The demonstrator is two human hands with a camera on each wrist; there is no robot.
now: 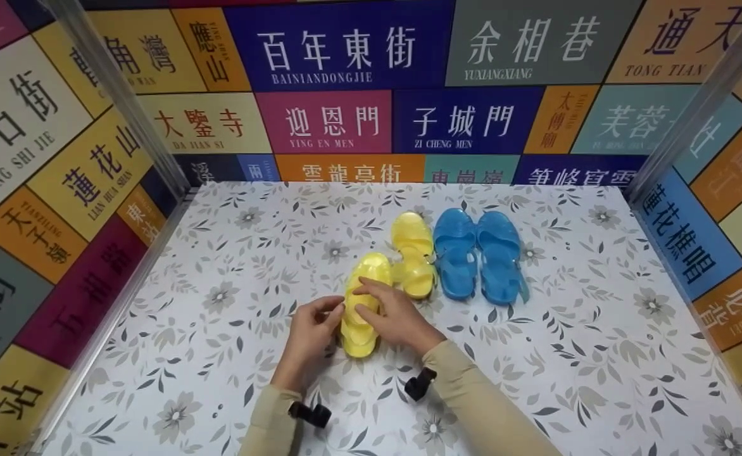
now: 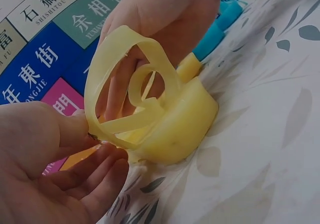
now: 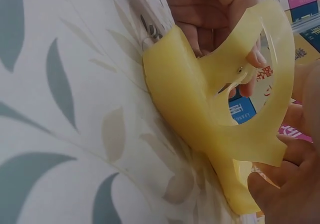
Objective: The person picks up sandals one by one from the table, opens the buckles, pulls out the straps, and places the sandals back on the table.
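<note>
Left forearm (image 1: pixel 270 421) and right forearm (image 1: pixel 482 392) reach in from bottom of head view, beige sleeves (image 1: pixel 504 418) ending near wrists. Right forearm slants up toward left; left one steeper. Left hand (image 1: pixel 311 326) bare, fingers bent, thumb and fingertips close in pinch. Right hand (image 1: pixel 399 313) bare too, index finger extended, thumb set apart from it. Hands near each other, fingertips turned inward.
</note>
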